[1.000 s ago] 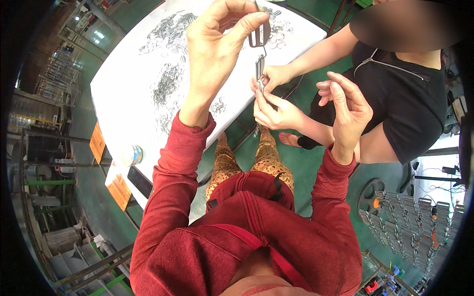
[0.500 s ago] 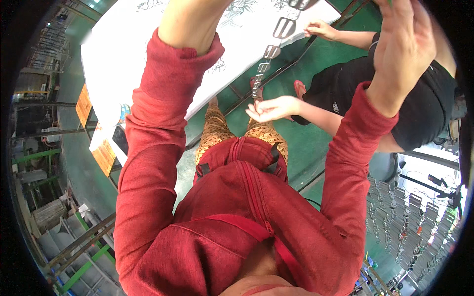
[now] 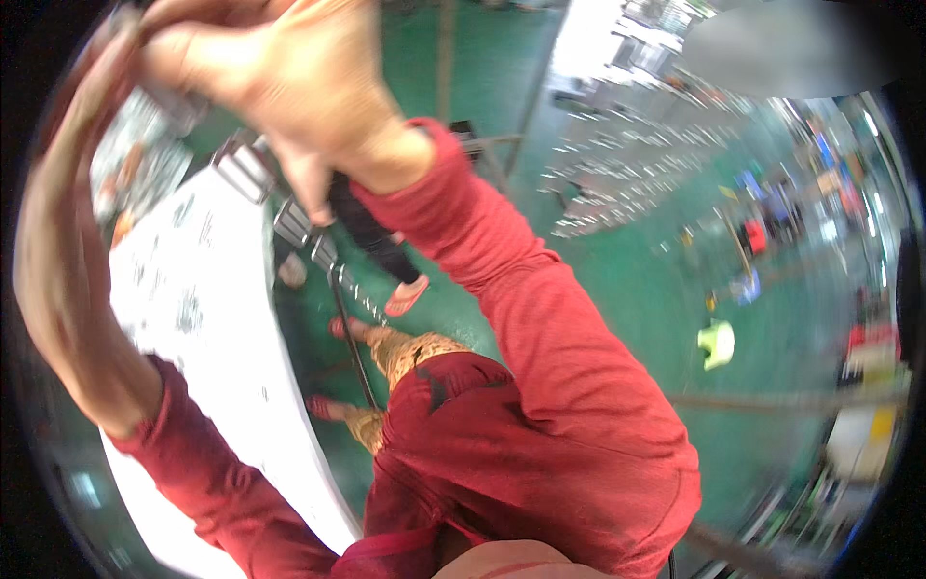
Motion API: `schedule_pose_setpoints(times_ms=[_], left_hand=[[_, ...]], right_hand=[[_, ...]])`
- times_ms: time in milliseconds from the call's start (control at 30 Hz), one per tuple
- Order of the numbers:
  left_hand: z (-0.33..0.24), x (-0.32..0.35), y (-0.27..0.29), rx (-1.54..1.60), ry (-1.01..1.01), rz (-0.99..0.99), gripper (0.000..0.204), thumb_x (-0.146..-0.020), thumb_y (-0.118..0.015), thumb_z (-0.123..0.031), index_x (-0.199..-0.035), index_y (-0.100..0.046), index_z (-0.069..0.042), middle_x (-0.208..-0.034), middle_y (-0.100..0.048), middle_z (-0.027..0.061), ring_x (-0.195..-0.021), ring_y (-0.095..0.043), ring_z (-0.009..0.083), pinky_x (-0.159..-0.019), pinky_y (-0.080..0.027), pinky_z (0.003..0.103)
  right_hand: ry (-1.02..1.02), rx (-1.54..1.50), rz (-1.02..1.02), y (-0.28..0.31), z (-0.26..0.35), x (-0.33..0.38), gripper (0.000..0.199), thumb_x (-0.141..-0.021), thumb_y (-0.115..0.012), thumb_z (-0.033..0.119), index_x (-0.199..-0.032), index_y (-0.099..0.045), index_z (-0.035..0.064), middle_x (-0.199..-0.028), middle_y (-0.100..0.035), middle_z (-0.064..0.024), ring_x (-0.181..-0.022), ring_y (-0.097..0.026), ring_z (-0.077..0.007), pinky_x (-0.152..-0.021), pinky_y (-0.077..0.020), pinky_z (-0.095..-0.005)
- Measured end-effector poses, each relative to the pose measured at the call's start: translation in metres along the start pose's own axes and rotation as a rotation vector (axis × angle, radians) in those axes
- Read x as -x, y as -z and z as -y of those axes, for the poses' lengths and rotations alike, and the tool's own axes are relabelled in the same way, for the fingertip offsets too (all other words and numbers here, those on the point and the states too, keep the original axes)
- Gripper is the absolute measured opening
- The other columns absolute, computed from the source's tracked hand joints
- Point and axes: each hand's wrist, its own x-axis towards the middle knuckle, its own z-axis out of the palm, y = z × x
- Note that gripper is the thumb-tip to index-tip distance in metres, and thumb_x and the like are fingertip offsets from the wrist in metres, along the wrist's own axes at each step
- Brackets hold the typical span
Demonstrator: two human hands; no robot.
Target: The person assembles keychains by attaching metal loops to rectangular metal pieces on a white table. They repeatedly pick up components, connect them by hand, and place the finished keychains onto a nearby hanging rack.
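Observation:
My left hand (image 3: 72, 203) is raised at the upper left, its fingertips blurred near the picture's rim. My right hand (image 3: 309, 87) reaches across to meet it, palm and wrist plain, fingers smeared by motion. Just below the two hands hangs a chain of flat metal buckle-like frames (image 3: 243, 172), running down toward the floor in shrinking links. A greyish blur sits by the fingertips; whether either hand grips the chain's top is hidden. Red sleeves cover both forearms.
A white-covered table (image 3: 222, 328) with scattered small dark parts lies at left. Beyond the chain stands a person in black trousers (image 3: 371, 232) and pink slippers (image 3: 407, 294). Rows of hanging metal parts (image 3: 627, 164) fill the upper right; a light green stool (image 3: 716, 344) stands on the green floor.
My view has swung round; the table and chain now appear at left. My right hand has come from the far right over to my left hand. The co-worker's hands have left the view.

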Motion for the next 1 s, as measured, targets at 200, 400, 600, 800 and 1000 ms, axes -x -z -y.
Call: schedule_pose_setpoints(times_ms=[200, 400, 600, 800, 1000], left_hand=[[0.008, 0.028, -0.030, -0.117, 0.098, -0.017, 0.034, -0.091, -0.053, -0.026, -0.116, -0.059, -0.004, -0.122, -0.056, 0.0073, -0.112, -0.050, 0.0137, -0.098, -0.035, 0.028], [0.102, 0.139, -0.046, 0.203, 0.668, 0.440, 0.025, -0.085, -0.060, -0.015, -0.106, -0.063, -0.001, -0.093, -0.062, 0.0004, -0.083, -0.052, 0.0077, -0.077, -0.041, 0.022], [0.222, 0.310, -0.017, 0.329, 1.309, 0.549, 0.028, -0.088, -0.058, -0.024, -0.112, -0.059, -0.009, -0.099, -0.061, -0.0002, -0.084, -0.054, 0.0106, -0.068, -0.046, 0.024], [0.257, 0.394, 0.001, 0.547, 1.432, 0.340, 0.043, -0.087, -0.059, -0.028, -0.126, -0.050, -0.013, -0.134, -0.040, 0.0092, -0.120, -0.038, 0.0244, -0.085, -0.040, 0.040], [0.246, 0.387, -0.004, 0.666, 1.438, 0.183, 0.053, -0.086, -0.059, -0.031, -0.134, -0.042, -0.019, -0.147, -0.023, 0.0114, -0.135, -0.014, 0.0293, -0.099, -0.021, 0.049]], right_hand=[[-0.193, -0.090, -0.046, 0.056, 0.069, 0.014, 0.021, -0.082, -0.061, -0.002, -0.103, -0.062, -0.0050, -0.089, -0.066, -0.0087, -0.077, -0.061, -0.0093, -0.067, -0.0490, -0.0194], [-0.146, 0.448, -0.208, 0.114, 0.133, 0.015, 0.022, -0.082, -0.063, 0.001, -0.103, -0.061, -0.0051, -0.096, -0.065, -0.0106, -0.087, -0.062, -0.0131, -0.076, -0.0487, -0.0220], [-0.072, 0.598, -0.363, 0.173, 0.172, 0.005, 0.026, -0.082, -0.062, 0.002, -0.107, -0.061, -0.0014, -0.091, -0.065, -0.0057, -0.081, -0.060, -0.0104, -0.075, -0.0456, -0.0204], [0.160, 1.087, -0.322, 0.260, 0.246, -0.004, 0.022, -0.081, -0.062, 0.001, -0.102, -0.061, -0.0031, -0.085, -0.065, -0.0082, -0.073, -0.060, -0.0128, -0.067, -0.0471, -0.0221], [0.232, 0.982, -0.459, 0.307, 0.306, -0.047, 0.022, -0.076, -0.068, -0.001, -0.097, -0.061, -0.0036, -0.087, -0.065, -0.0088, -0.071, -0.061, -0.0129, -0.065, -0.0491, -0.0223]])
